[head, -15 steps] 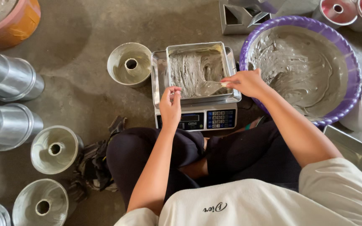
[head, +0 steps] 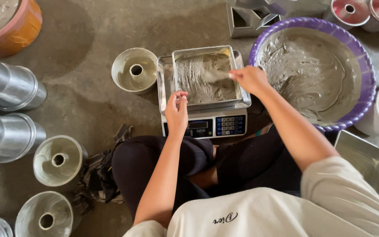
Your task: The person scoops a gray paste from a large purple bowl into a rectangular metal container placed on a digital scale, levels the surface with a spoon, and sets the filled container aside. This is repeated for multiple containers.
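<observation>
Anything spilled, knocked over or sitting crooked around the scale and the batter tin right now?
Nothing stands out. The square tin sits level on the scale, grey batter inside its walls. The right hand holds a spatula in it; the left hand touches its near rim. No spill shows on the floor beside the purple basin.

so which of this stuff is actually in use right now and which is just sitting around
In use:
- square tin of grey batter on the scale
- left hand at the tin's near edge
- right hand holding a spatula in the batter
- purple basin of batter

Lying about:
- ring moulds on the floor
- stacked metal tins
- orange tub
</observation>
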